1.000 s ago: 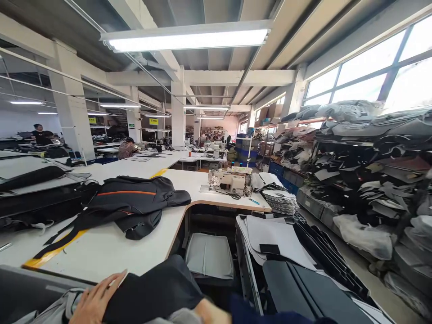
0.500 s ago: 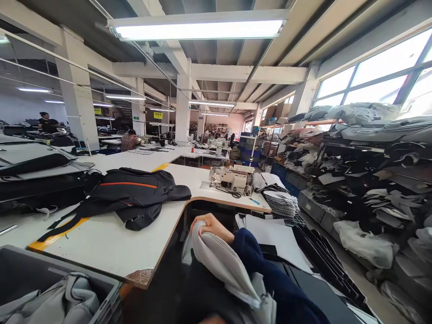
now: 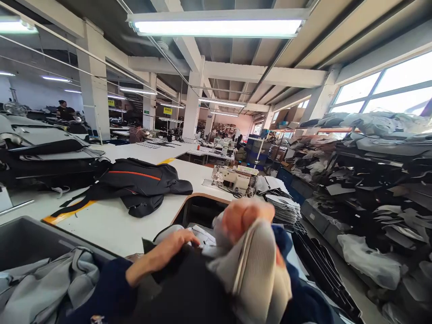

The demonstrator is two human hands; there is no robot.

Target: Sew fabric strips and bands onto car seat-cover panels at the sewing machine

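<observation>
A sewn piece of black and grey fabric (image 3: 258, 265) is in front of me, its grey part ribbed and padded-looking. My right hand (image 3: 248, 218), smeared by motion, is closed around the upper end of the grey ribbed part and holds it raised. My left hand (image 3: 172, 252) reaches over the black panel (image 3: 192, 288), its fingers bent over the far edge beside some whitish material (image 3: 202, 236). The fingertips of that hand are partly hidden.
A black garment-like item (image 3: 145, 182) with an orange stripe lies on the white table (image 3: 118, 229). A sewing machine (image 3: 234, 180) stands ahead, with stacked cut pieces (image 3: 283, 207) at its right. Front left, a grey bin (image 3: 27, 227) holds grey fabric. Loaded shelves line the right.
My left hand has come into full view at the far edge of the fabric. My right hand has moved right and up, lifting the grey ribbed part. The view has turned slightly left.
</observation>
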